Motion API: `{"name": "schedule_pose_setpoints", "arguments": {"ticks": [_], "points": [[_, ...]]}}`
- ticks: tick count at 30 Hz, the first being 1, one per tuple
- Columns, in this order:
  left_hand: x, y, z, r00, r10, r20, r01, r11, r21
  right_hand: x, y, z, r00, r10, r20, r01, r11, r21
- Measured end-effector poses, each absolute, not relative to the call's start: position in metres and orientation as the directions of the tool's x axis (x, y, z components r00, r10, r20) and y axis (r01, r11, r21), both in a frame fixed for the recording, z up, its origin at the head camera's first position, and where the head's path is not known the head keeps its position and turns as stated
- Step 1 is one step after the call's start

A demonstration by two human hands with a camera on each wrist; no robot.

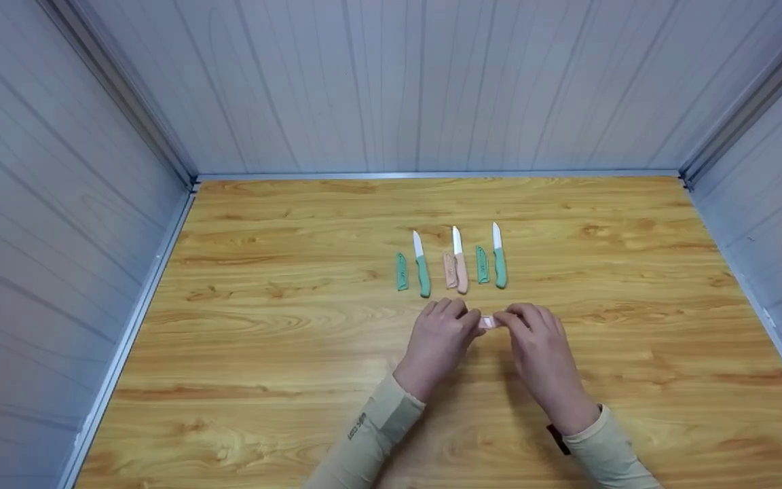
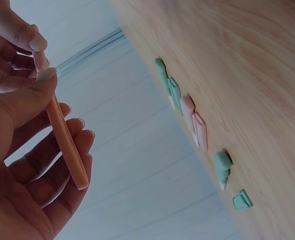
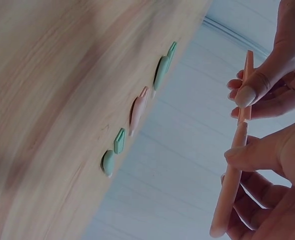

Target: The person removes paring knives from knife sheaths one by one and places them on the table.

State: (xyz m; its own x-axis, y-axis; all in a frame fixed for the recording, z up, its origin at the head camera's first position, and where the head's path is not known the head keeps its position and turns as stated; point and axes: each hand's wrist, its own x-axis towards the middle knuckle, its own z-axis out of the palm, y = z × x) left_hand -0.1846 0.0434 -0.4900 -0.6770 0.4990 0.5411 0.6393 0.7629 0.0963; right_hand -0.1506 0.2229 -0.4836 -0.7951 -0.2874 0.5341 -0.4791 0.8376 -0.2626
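Above the table, near its middle, my left hand (image 1: 440, 334) grips a pink knife sheath (image 2: 67, 142) between thumb and fingers. My right hand (image 1: 544, 350) holds a pink-handled knife (image 3: 226, 197) by its handle, thumb along the side. Handle and sheath stand in one line, ends meeting or nearly so. The blade is mostly hidden, and a small white patch shows between the hands in the head view. Just beyond the hands lie a green knife (image 1: 423, 275), a second pink knife (image 1: 461, 272) and another green knife (image 1: 500, 268), white blades bare and pointing away.
Left of each lying knife is a sheath: green (image 1: 402, 272), pink (image 1: 451, 269) and green (image 1: 482, 265). The pink one is right against its knife. Pale panel walls (image 1: 377, 88) enclose the wood-grain table (image 1: 262, 353) at the back and both sides.
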Motion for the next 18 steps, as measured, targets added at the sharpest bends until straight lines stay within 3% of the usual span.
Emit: {"name": "schedule_pose_setpoints", "arguments": {"ticks": [18], "points": [[-0.1793,0.0436,-0.4910,-0.704,0.452,0.548,0.631,0.752,0.191,-0.1502,0.2191,-0.4802,-0.775,-0.283,0.565,-0.489,0.835,-0.253]]}}
